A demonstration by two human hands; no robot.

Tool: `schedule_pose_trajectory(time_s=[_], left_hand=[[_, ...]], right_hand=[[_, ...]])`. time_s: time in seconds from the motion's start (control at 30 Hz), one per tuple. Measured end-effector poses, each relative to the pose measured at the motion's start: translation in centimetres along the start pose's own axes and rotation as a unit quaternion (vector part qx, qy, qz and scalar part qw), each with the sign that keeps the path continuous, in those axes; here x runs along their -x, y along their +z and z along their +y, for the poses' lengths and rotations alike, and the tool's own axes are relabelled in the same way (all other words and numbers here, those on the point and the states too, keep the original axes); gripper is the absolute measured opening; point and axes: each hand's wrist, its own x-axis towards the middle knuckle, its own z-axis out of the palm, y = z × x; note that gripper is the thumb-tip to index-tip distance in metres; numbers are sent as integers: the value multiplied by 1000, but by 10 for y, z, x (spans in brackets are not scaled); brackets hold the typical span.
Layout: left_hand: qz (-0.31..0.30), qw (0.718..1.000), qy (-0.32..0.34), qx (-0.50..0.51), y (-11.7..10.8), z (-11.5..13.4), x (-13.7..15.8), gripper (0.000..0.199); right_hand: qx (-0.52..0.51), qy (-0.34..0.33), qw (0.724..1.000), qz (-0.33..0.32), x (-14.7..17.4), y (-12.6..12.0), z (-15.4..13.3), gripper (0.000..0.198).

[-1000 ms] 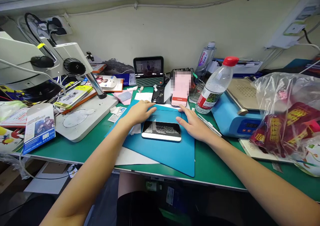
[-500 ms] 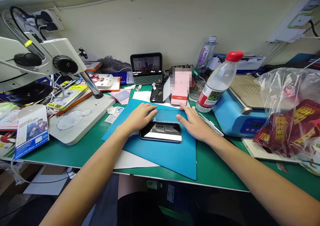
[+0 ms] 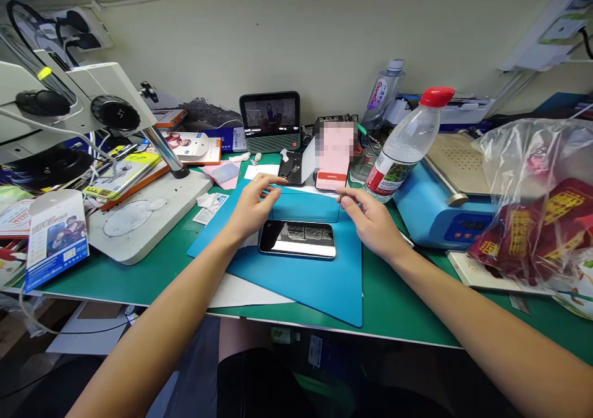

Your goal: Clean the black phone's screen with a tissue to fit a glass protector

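A clear, dark-edged glass screen protector [image 3: 306,209] spans the gap between my hands, tilted just behind a phone. My left hand [image 3: 252,209] has its thumb and fingers at the left edge of this glass. At its right edge, my right hand [image 3: 370,221] pinches with thumb and forefinger. The phone [image 3: 297,240] lies face up on the blue mat [image 3: 324,297], its glossy black screen reflecting bright light and stripes. Both hands are apart from the phone.
Behind the mat stand a small smart display [image 3: 271,118], a lit pink-screened phone [image 3: 332,158] and a red-capped bottle [image 3: 407,146]. A microscope stand [image 3: 143,220] is at left. A blue heating plate machine [image 3: 435,202] and a plastic bag [image 3: 532,220] are at right.
My hands have lifted the screen protector off the mat, gripping its two short ends. My right hand has shifted slightly right. The phone stays on the mat.
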Motion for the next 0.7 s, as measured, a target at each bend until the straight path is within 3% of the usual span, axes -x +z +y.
schedule_pose_trajectory(time_s=[0.17, 0.33, 0.7], left_hand=[[-13, 999, 32, 15, -3, 0, 1, 30], [-40, 998, 52, 13, -12, 2, 2, 28], [-200, 978, 50, 18, -30, 4, 4, 28]], right_hand=[[-10, -20, 1000, 10, 2, -3, -4, 30], [-16, -49, 998, 18, 3, -5, -7, 23], [-12, -145, 989, 0, 8, -11, -13, 12]])
